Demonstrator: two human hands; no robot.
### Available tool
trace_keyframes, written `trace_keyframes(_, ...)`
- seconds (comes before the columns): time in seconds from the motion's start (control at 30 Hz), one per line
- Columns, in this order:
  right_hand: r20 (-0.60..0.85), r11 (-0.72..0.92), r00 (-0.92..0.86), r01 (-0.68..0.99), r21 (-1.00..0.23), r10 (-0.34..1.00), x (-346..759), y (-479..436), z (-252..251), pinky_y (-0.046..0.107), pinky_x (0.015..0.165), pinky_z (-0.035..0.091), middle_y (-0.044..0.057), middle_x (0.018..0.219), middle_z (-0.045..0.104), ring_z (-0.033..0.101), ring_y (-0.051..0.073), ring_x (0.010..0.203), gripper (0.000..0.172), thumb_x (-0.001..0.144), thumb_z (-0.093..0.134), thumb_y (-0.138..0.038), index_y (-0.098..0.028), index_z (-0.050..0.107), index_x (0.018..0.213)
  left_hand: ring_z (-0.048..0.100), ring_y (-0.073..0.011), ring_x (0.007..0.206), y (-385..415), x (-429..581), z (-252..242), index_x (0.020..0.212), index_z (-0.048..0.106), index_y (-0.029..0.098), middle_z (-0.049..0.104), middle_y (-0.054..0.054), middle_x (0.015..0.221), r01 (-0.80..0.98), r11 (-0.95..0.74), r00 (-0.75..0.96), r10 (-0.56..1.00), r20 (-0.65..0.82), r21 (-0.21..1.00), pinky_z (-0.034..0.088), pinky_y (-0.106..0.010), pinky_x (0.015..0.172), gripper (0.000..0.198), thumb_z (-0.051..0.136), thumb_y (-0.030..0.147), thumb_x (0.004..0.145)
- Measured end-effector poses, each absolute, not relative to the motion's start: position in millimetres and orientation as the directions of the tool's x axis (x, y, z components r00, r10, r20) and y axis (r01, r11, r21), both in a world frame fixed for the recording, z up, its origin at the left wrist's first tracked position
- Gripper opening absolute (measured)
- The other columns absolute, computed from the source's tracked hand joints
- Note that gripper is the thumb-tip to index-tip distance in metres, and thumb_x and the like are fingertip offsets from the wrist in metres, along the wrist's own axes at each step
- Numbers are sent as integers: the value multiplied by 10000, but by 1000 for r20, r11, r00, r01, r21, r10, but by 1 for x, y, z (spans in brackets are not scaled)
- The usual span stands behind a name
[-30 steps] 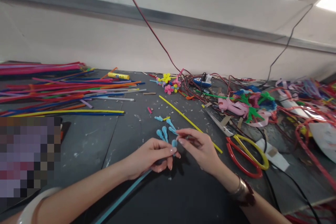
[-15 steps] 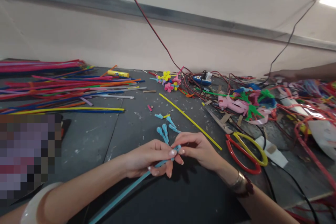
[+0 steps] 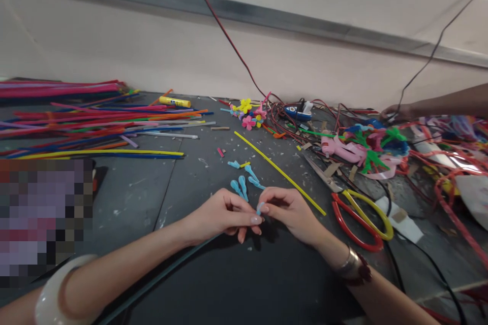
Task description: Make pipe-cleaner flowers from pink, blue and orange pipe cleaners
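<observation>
1 white bangle (image 3: 49,292), 1 silver bracelet (image 3: 349,265)

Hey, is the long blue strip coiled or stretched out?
Stretched out: the strip runs nearly straight from the left hand to the bottom edge.

Shows as a dark counter (image 3: 129,183), scuffed and flecked with pale specks. Bears bundled and loose coloured stems (image 3: 76,121) at left, a yellow tube (image 3: 175,102) and a cluster of small flowers (image 3: 248,122) toward the back. Carries light-blue looped pieces (image 3: 243,186) mid-surface, near a yellow stem (image 3: 280,172); supports scissors (image 3: 336,208), a pink glue gun (image 3: 346,152) and a white scrap (image 3: 410,229) at right.
</observation>
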State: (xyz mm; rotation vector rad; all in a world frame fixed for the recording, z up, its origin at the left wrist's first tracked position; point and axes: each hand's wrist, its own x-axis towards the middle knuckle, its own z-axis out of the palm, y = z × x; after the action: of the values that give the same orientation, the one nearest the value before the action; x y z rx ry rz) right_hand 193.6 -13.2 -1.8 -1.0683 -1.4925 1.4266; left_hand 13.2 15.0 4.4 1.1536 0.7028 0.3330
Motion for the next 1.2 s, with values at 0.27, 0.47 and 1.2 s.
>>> trace_keyframes(0.27,-43,-41,-321,15,-999,946,198,-13,-3,213,491,302,-23,618,493,404,73,520,199,762,610,-337,-152,576,699,465,-41,445,16,12,9,779,699,116,675,-70,729,29,550,783,507,-361,835,177,-174,357,195,643,296,729)
trace_keyframes(0.47,-45,-48,-373,1,-999,927,196,-14,-1,212,542,355,-12,681,529,460,82,581,180,732,640,-330,-155,602,733,411,-42,404,17,12,4,619,683,119,549,13,457,136,510,753,504,-423,849,224,-167,378,151,713,267,631)
trace_keyframes(1.2,-103,-84,-111,158,-984,989,181,-20,-3,182,418,291,-46,531,463,368,48,440,207,739,605,-324,-154,529,648,569,-128,628,3,14,0,713,666,155,661,-29,700,366,-428,621,774,125,826,409,-214,599,163,573,275,772)
